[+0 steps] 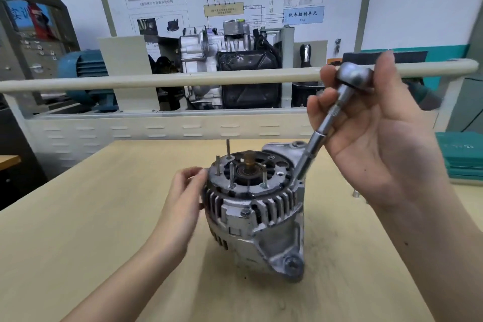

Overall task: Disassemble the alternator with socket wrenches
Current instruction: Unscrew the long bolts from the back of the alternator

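Silver alternator (257,206) (brass-coloured shaft) on tan table (104,217).

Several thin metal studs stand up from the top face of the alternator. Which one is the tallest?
The thin metal stud at the far rim, beside the brass-coloured centre shaft; it rises clearly higher than the shorter studs nearer the camera.
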Available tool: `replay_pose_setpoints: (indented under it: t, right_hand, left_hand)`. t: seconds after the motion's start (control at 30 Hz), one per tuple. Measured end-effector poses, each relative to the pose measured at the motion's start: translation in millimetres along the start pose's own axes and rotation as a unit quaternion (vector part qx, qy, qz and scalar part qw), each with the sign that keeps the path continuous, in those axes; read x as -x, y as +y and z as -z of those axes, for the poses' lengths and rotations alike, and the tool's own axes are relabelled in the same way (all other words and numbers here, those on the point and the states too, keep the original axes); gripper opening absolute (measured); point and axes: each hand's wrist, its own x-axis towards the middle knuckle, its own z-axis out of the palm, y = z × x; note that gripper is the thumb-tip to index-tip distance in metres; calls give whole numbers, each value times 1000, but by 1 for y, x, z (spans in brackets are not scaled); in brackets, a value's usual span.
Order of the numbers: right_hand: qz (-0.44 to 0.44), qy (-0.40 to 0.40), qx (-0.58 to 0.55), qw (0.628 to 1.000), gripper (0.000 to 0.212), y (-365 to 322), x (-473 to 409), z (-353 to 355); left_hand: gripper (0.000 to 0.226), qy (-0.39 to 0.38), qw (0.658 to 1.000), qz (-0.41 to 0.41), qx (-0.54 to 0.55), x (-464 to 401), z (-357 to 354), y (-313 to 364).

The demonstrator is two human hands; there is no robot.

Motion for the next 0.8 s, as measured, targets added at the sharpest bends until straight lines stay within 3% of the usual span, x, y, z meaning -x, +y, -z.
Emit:
replay_pose_setpoints:
  t: [0.27, 0.33, 0.4, 0.5, 0.63, 0.73, 0.8]
  right_hand:
    - [-75, -51, 28, 995, 24, 19, 8, -1]
    - [-95, -49, 38, 994, 23, 25, 10, -1]
    - [-105, -44, 51, 992, 25, 31, 11, -2]
    - [-112, -40, 60, 991, 29, 38, 10, -2]
    - [-109, -43, 64, 991, 31, 39, 9, -1]
    - [-101, -43, 78, 991, 34, 39, 8, 0]
    - [-99, -45, 91, 990, 36, 39, 8, 0]
  left_hand:
    - [20, -3, 1000, 12, -1, -15, 5, -2]
    - [16, 32, 999, -42, -1, -19, -1, 8]
    - [11, 58, 987, -149, -22, -19, -3, 27]
    - [7, -45, 967, -226, -110, -14, -7, 58]
    - [28, -229, 933, -209, -184, -3, -13, 84]
    - [38, -304, 908, -206, -203, 2, -12, 90]
    - [32, -348, 893, -191, -211, 3, -9, 89]
